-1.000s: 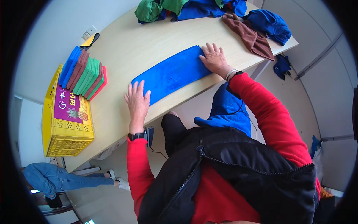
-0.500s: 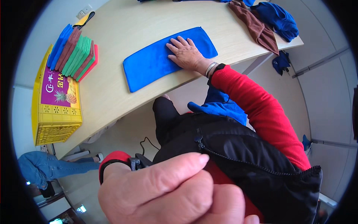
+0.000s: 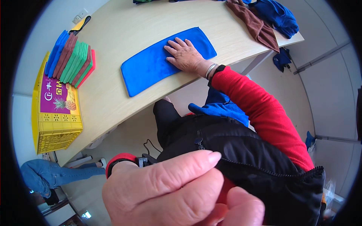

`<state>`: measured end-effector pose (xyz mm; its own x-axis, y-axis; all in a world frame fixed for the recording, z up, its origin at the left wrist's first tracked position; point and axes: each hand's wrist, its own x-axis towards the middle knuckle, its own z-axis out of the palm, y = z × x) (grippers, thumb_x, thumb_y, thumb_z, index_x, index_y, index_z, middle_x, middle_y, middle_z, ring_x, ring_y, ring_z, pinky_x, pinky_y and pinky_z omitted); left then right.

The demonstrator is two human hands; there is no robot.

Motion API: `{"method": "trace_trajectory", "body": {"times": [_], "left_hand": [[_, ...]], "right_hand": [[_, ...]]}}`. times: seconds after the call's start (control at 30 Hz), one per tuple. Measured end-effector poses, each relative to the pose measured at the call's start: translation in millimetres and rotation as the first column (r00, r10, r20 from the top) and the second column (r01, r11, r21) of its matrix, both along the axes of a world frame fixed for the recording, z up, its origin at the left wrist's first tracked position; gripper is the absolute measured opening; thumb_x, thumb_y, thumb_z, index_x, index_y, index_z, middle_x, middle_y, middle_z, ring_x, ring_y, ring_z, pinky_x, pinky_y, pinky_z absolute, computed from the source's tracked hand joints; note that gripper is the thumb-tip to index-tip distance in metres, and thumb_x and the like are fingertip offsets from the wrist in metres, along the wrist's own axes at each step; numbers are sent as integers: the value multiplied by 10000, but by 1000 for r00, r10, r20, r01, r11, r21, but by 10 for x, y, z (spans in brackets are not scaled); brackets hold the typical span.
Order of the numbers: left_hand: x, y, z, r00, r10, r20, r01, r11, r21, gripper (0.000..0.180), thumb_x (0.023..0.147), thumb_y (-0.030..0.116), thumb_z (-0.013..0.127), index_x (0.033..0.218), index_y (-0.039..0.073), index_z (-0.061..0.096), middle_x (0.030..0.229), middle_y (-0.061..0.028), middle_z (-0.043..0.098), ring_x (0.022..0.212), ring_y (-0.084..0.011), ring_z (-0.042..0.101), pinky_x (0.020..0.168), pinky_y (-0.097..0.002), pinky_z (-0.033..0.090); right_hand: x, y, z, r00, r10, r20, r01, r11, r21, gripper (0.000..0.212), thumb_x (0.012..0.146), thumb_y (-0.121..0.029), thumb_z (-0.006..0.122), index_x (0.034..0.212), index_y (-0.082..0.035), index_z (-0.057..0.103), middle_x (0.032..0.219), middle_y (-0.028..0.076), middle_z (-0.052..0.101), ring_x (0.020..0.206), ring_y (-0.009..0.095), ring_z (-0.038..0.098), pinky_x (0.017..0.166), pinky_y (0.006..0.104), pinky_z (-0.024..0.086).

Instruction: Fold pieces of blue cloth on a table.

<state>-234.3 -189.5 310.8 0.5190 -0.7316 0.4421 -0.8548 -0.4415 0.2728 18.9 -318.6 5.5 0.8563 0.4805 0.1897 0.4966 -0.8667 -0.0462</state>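
My right hand (image 3: 184, 55) lies flat with spread fingers on a blue folded towel (image 3: 145, 71), a long strip near the table's front edge. No object shows between those fingers. Close to the camera, my left hand (image 3: 169, 188) is raised and closed, the thumb laid along curled fingers. Whatever it may hold is hidden. At the table's left, a stack of folded cloths (image 3: 71, 58) in blue, brown, green and red stands on edge, touching a yellow plastic crate (image 3: 60, 128) with a purple fruit label.
Brown cloth (image 3: 256, 26) and crumpled blue cloth (image 3: 277, 17) lie at the table's (image 3: 103, 101) far right corner, the brown hanging over the edge. A person in denim (image 3: 56, 173) is at the lower left. Blue fabric (image 3: 218, 109) hangs beside my dark clothing.
My left hand has shifted slightly right, and its lower fingers have loosened a little. The right hand stays flat on the towel. The whole view has tilted slightly.
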Motion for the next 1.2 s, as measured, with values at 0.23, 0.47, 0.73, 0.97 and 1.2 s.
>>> {"method": "trace_trajectory", "body": {"times": [0.23, 0.47, 0.73, 0.97, 1.2], "left_hand": [[-58, 16, -31, 982, 174, -74, -173, 985, 19, 111, 720, 123, 671, 811, 73, 630, 770, -83, 623, 695, -222, 646, 651, -391, 576], [529, 12, -787, 970, -71, 232, 149, 930, -337, 109, 699, 41, 655, 804, 65, 640, 968, -130, 677, 812, -247, 698, 685, -392, 575], [2155, 1085, -2699, 805, 589, 75, -594, 797, 111, 344, 989, 214, 543, 1281, 40, 596, 1341, -180, 588, 1251, -349, 544, 1057, -453, 426], [2381, 1133, -3134, 677, 736, 16, -686, 623, 375, 607, 1061, 476, 369, 1569, 145, 337, 1638, -133, 285, 1530, -318, 203, 1220, -501, 166], [2304, 1382, -3188, 629, 776, -47, -737, 615, 280, 654, 1058, 500, 368, 1572, 98, 310, 1633, -160, 285, 1517, -344, 228, 1219, -493, 189]], "right_hand": [[102, -53, -160, 995, 4, 99, -12, 996, 84, 570, 1055, -484, 372, 1504, -140, 443, 1579, 132, 385, 1485, 358, 300, 1201, 560, 228], [68, 39, -86, 996, 25, 89, -34, 995, 98, 567, 1047, -473, 401, 1505, -141, 440, 1576, 126, 390, 1481, 352, 303, 1203, 548, 221], [77, 330, 238, 995, 61, -78, -53, 994, 93, 573, 1027, -476, 428, 1495, -146, 457, 1560, 127, 409, 1467, 357, 324, 1196, 548, 233], [354, 390, -28, 998, 66, 16, -68, 989, 132, 571, 1022, -499, 416, 1482, -166, 476, 1561, 120, 410, 1474, 362, 314, 1201, 559, 213], [460, -328, 61, 992, -109, -60, 111, 993, 32, 577, 1052, -504, 358, 1536, -194, 406, 1597, 120, 364, 1501, 356, 273, 1222, 536, 189]]}}
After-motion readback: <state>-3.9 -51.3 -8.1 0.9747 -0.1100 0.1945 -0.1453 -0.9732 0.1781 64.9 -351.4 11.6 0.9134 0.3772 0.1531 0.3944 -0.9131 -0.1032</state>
